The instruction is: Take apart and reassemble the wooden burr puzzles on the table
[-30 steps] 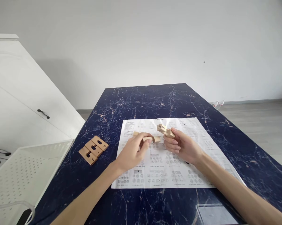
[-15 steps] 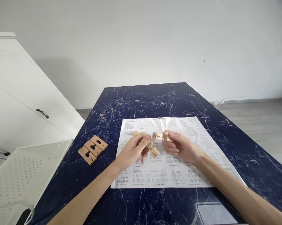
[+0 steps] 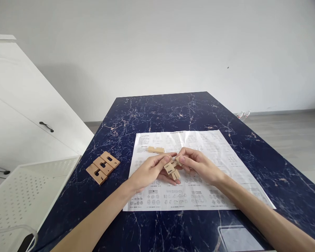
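Observation:
Over the printed sheet (image 3: 199, 201), my two hands meet around small notched wooden puzzle pieces. My left hand (image 3: 149, 171) is closed on wooden puzzle pieces (image 3: 170, 169), its thumb on top; handwritten marks, among them a 1 and a 3, show on their faces. My right hand (image 3: 199, 162) pinches the end of a light wooden puzzle piece (image 3: 178, 160) between thumb and fingers. That piece touches or crosses the ones in my left hand; fingers hide how they fit. Behind my left hand, another notched wooden piece (image 3: 156, 149) lies on the sheet.
Several flat brown wooden plates (image 3: 99, 175) with cut slots and numbers lie side by side on the dark blue marbled table (image 3: 152, 115) at left. A clear-edged rectangular item (image 3: 240, 238) sits at the near edge. A white cabinet (image 3: 28, 105) stands left.
My right hand has moved left and brought its piece against the pieces in my left hand, turning it. The left-hand pieces are turned too, and the loose piece behind shows more fully.

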Motion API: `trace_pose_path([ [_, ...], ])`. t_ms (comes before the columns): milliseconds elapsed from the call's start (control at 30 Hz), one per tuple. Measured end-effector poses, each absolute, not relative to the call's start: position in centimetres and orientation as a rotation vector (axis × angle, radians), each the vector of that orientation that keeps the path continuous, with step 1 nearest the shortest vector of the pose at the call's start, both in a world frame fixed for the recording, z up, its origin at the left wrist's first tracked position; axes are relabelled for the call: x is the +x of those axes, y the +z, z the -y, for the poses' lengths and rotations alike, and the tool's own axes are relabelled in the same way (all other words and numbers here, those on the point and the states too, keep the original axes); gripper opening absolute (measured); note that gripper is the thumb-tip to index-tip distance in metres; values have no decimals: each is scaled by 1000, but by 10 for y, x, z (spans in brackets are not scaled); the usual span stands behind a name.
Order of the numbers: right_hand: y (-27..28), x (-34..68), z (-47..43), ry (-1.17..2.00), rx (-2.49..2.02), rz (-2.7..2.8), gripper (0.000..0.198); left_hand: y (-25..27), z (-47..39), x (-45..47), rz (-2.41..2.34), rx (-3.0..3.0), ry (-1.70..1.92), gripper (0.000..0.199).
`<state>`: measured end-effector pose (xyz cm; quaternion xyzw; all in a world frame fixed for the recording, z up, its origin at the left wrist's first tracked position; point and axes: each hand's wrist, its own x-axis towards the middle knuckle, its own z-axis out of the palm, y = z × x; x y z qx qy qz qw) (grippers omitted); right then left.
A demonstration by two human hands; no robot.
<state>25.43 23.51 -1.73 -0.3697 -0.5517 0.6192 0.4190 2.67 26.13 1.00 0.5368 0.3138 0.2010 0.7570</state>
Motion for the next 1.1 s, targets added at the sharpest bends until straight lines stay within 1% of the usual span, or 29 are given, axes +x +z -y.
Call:
trace_pose_path([
  [167, -12, 250, -233, 1406, -992, 1464, 36, 18, -261, 27, -692, 1087, 444, 60],
  [300, -11, 248, -232, 1336, -1061, 1470, 38, 20, -259, 27, -715, 1197, 450, 55],
  [500, -9, 247, -231, 1344, -1121, 1446, 44, 18, -255, 28, -727, 1476, 465, 69],
  [567, -9, 246, -232, 1313, -1144, 1440, 44, 18, -254, 28, -738, 1529, 481, 67],
  [733, -12, 246, -230, 1235, -1180, 1459, 47, 20, -250, 31, -714, 1606, 532, 53],
  [800, -14, 245, -229, 1193, -1206, 1475, 48, 20, -249, 32, -715, 1620, 538, 50],
  [1000, -16, 242, -228, 861, -1387, 1632, 52, 17, -249, 34, -737, 1585, 508, 50],
  [1100, -16, 243, -228, 812, -1374, 1729, 49, 15, -251, 33, -732, 1515, 501, 50],
])
